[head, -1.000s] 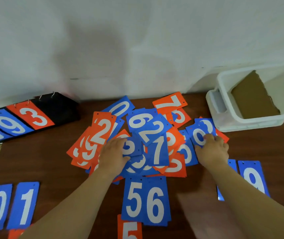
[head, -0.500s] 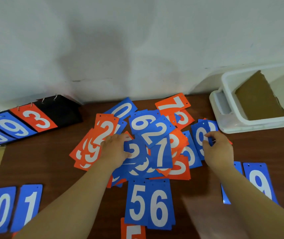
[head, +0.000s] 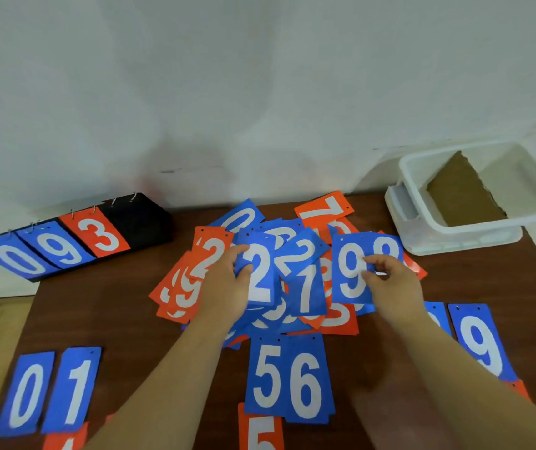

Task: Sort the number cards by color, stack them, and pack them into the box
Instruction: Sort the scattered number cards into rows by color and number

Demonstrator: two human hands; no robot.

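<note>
Head view: the brown table (head: 97,313) carries a mixed pile (head: 305,287) of blue and orange number cards at its middle. The white box (head: 487,226) sits at the far right corner, beyond the pile and not touching it. Blue cards already lie singled out along the near edge: 0 and 1 (head: 49,391) at the left, 5 and 6 (head: 286,381) in the centre, a 9 (head: 481,345) at the right.

The left hand (head: 224,287) pinches a blue 2 card (head: 260,274) by its left edge, thumb on the face, over the pile's middle. The right hand (head: 390,284) grips a blue 9 card (head: 351,274) by its right edge with curled fingers, and another blue card fans out behind it.

Both held cards have their long axis running away from the person — matching the laid-out row. The sorted 9 lies just near-right of the right hand, so that looks like the short drop. The 2 likely belongs in the gap between 1 and 5, near-left of the left hand. The box is nearer the right hand — packing seems far off.
</note>
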